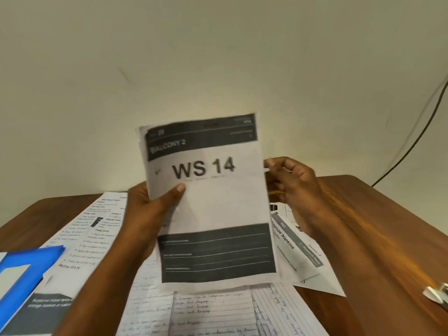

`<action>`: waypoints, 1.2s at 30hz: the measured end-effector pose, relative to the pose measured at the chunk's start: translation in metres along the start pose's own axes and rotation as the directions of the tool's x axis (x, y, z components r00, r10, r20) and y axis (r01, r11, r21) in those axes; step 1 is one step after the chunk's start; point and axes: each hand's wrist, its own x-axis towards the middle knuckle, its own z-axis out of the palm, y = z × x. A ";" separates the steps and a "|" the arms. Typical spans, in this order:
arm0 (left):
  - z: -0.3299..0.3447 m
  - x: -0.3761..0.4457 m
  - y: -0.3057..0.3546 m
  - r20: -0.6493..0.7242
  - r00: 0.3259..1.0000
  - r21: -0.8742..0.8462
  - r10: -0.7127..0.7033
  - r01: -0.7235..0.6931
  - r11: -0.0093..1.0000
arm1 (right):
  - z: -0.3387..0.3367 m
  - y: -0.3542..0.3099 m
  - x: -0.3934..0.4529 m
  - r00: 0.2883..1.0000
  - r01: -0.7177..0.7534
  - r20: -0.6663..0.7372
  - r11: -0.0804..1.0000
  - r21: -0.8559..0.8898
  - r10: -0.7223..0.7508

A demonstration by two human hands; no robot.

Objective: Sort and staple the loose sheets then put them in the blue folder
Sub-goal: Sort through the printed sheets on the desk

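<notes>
- Handwritten lined pages (213, 311) lie nearest the camera at 6 o'clock, flat on the wooden table (378, 234), part of the spread of loose sheets not yet gathered.
- Raised above them, upright and facing the camera, is the WS 14 sheet (213, 207), its long axis running 12 to 6 with a slight lean toward 11 (there may be more pages behind it, but I cannot tell how many).
- At its 9 o'clock edge, the left hand (155, 202) grips it, thumb across the printed face and fingers hidden behind.
- Over at the 3 o'clock edge, the right hand (291, 185) has curled fingers pinching or steadying the paper; the exact contact is blurred.
- Down at 8 o'clock, the blue folder (26, 272) rests on printed instruction sheets (97, 229), nearer the left hand than the right.
- Off at 4 o'clock by the frame edge is what looks like the stapler (436, 294), well apart from the held sheet and on the right hand's side.
- My judgement: sorting is under way; the "Organize Napkins" sheet (291, 241), lying slantwise at 4 o'clock just below the right hand, is that hand's easiest next pick.
</notes>
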 end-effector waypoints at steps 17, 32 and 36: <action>-0.009 0.016 -0.093 0.056 0.907 0.264 -0.418 0.391 0.882 | -0.079 0.079 0.013 0.795 -0.374 -0.220 0.170 -0.912 0.565; -0.006 0.016 -0.092 0.051 0.918 0.297 -0.393 0.362 0.884 | -0.088 0.059 0.028 0.990 -0.098 -0.052 0.377 -0.921 0.130; -0.007 0.018 -0.093 0.060 0.915 0.287 -0.400 0.368 0.884 | -0.091 0.055 0.027 0.995 -0.093 -0.049 0.606 -0.790 0.088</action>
